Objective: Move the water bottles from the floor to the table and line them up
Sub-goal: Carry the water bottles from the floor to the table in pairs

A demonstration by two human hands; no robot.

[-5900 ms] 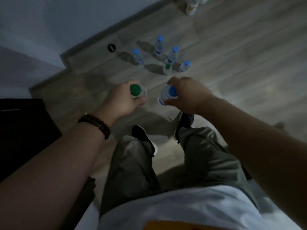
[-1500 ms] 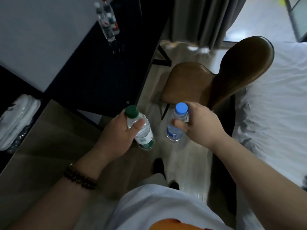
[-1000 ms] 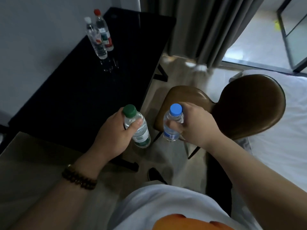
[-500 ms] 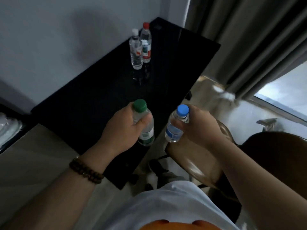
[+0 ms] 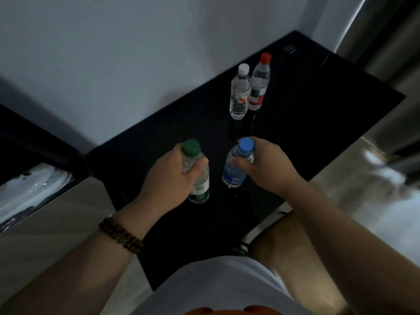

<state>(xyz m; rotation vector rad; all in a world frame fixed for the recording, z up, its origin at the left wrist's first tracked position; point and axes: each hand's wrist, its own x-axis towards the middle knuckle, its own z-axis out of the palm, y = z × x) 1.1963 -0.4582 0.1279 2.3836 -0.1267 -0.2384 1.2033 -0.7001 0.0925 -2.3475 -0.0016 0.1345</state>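
Note:
My left hand (image 5: 169,176) grips a green-capped water bottle (image 5: 200,185) around its upper body. My right hand (image 5: 268,167) grips a blue-capped water bottle (image 5: 234,176) near its neck. Both bottles are upright over the near part of the black table (image 5: 318,110); I cannot tell whether their bases touch it. Farther back on the table stand a white-capped bottle (image 5: 239,94) and a red-capped bottle (image 5: 260,83), side by side and touching.
A pale wall (image 5: 136,53) runs behind the table. A grey curtain (image 5: 391,30) hangs at the right. A brown chair seat (image 5: 284,242) sits under my right forearm. Something white in plastic wrap (image 5: 29,192) lies at the left edge.
I have walked from the floor bottles to the table carrying both bottles. Over the last second my hands moved out over the tabletop, closer to the two standing bottles.

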